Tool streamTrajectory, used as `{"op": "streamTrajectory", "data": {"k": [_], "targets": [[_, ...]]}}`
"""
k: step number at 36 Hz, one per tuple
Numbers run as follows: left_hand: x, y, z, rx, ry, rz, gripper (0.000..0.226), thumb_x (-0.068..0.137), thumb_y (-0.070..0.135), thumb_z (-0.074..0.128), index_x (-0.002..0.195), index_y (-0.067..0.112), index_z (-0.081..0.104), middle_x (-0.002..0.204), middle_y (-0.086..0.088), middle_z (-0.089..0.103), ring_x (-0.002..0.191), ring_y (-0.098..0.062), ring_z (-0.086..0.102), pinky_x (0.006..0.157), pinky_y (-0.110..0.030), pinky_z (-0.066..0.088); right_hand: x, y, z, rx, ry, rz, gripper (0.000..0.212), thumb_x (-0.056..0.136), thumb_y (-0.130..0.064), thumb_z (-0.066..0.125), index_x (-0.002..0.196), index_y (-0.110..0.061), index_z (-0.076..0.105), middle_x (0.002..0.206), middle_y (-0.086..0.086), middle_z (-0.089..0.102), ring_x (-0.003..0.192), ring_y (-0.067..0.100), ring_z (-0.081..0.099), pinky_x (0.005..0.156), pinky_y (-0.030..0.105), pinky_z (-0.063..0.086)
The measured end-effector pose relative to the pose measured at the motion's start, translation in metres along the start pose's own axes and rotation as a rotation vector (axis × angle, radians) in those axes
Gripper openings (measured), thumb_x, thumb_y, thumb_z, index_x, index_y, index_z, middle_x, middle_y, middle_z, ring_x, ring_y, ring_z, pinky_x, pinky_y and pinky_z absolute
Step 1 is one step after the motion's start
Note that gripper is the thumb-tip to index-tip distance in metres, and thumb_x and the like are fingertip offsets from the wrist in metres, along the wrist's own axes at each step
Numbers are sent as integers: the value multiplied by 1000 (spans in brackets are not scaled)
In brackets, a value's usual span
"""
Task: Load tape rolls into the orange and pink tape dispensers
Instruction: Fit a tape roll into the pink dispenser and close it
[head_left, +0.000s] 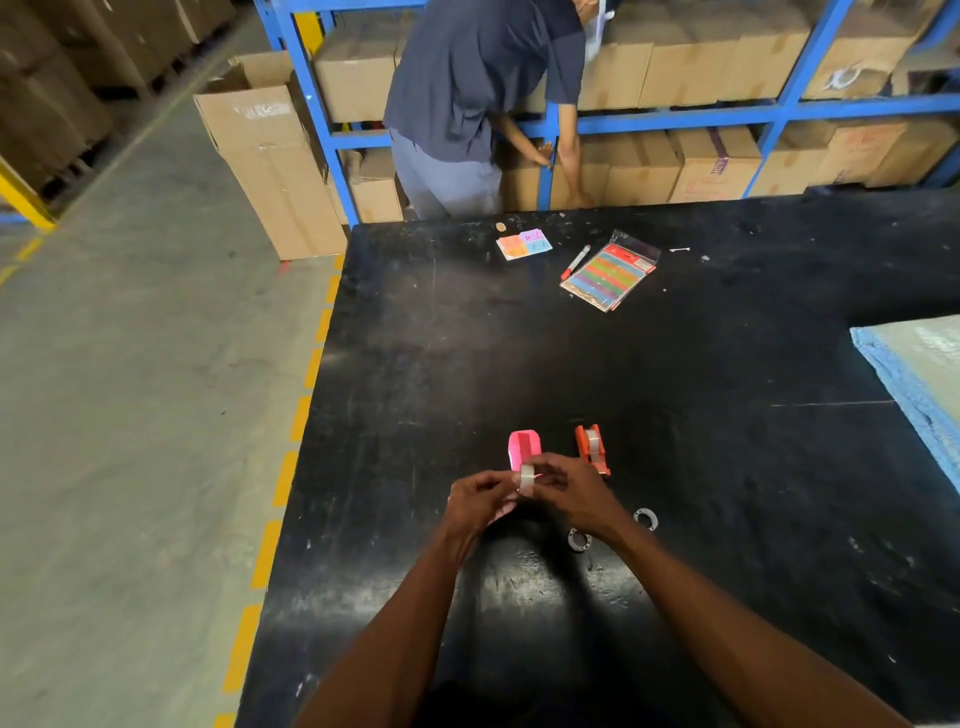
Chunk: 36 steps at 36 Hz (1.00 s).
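A pink tape dispenser (524, 448) stands on the black table (727, 467), just beyond my hands. To its right stands the orange tape dispenser (592, 450) with a clear tape roll seated in it. Both my hands meet in front of the pink dispenser, pinching a small clear tape roll (527, 479) between their fingertips. My left hand (478, 501) grips it from the left, my right hand (569, 493) from the right. The pink dispenser's near end is hidden behind my fingers.
Two white plastic rings (645, 518) (578, 540) lie on the table right of my right wrist. Farther back lie a pack of coloured strips (609, 276), a red marker (575, 262) and coloured sticky notes (523, 244). A blue-edged mat (919, 374) is at the right. A person bends at blue shelving (670, 117) behind.
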<state>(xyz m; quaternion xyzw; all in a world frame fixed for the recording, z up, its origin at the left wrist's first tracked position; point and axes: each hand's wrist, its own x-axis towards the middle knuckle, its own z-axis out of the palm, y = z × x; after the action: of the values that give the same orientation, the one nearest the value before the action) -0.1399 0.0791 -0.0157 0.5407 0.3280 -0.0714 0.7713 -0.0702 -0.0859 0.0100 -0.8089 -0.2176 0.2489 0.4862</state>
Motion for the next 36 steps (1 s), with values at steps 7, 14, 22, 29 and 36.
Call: {"op": "streamTrajectory", "data": {"k": [7, 14, 22, 29, 36], "targets": [[-2, -4, 1, -46, -30, -22, 11, 89, 0, 67, 94, 3, 76, 87, -17, 72, 72, -16, 67, 69, -19, 60, -1, -2, -7, 1, -53, -5, 31, 86, -18, 75, 117, -14, 70, 108, 1, 76, 100, 10, 73, 94, 38, 57], [1, -3, 5, -70, -84, -77, 14, 89, 2, 67, 102, 0, 73, 88, -14, 73, 76, -15, 68, 75, -22, 59, 1, -1, -18, 30, -98, -1, 29, 86, -13, 76, 114, -13, 70, 107, 1, 76, 99, 11, 73, 93, 32, 58], [18, 19, 5, 473, -63, 28, 23, 88, 5, 70, 111, 1, 72, 89, -8, 69, 74, -11, 61, 62, -15, 50, 28, 15, -33, -85, -77, 75, 31, 80, -5, 78, 107, -10, 65, 101, 2, 73, 94, 15, 72, 87, 33, 57], [49, 20, 6, 845, -38, 202, 90, 58, 24, 90, 138, 18, 49, 124, 2, 60, 109, -18, 63, 84, -27, 58, 69, 23, -39, -358, -118, 17, 35, 78, -12, 79, 111, -7, 67, 109, 12, 65, 94, 19, 62, 81, 14, 44], [64, 18, 11, 1139, -105, 250, 129, 56, 30, 95, 156, 19, 14, 163, -3, 17, 149, -27, 23, 122, -44, 23, 98, 29, -27, -567, -175, -18, 35, 81, -29, 70, 115, -21, 70, 112, 4, 60, 105, 25, 58, 92, 41, 47]]}}
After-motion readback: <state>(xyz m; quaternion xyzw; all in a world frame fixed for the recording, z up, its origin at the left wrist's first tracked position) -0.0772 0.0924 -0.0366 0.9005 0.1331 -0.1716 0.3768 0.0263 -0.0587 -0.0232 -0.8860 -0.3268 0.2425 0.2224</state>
